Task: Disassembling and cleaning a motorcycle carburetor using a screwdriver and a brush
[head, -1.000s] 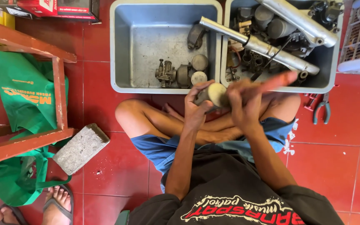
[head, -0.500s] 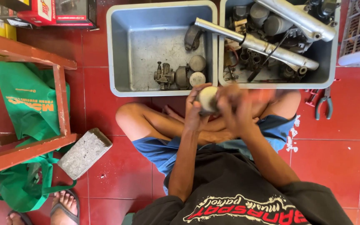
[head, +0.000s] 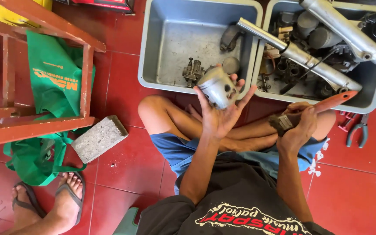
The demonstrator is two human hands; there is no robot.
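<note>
We cradle the piston (head: pixel 217 89) on spread left hand (head: pixel 220 114) fingers; right hand (head: pixel 299 128) clamps the brush (head: pixel 312 111). Unclamped, it probably rolls toward twelve o'clock into the tray (head: pixel 153 52).

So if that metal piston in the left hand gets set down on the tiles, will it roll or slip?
The piston looks like a short metal cylinder, so on its side it would probably roll on the smooth red tiles. It seems solid, likely heavy for its size. It lies in the open left hand, so it could slip.
</note>
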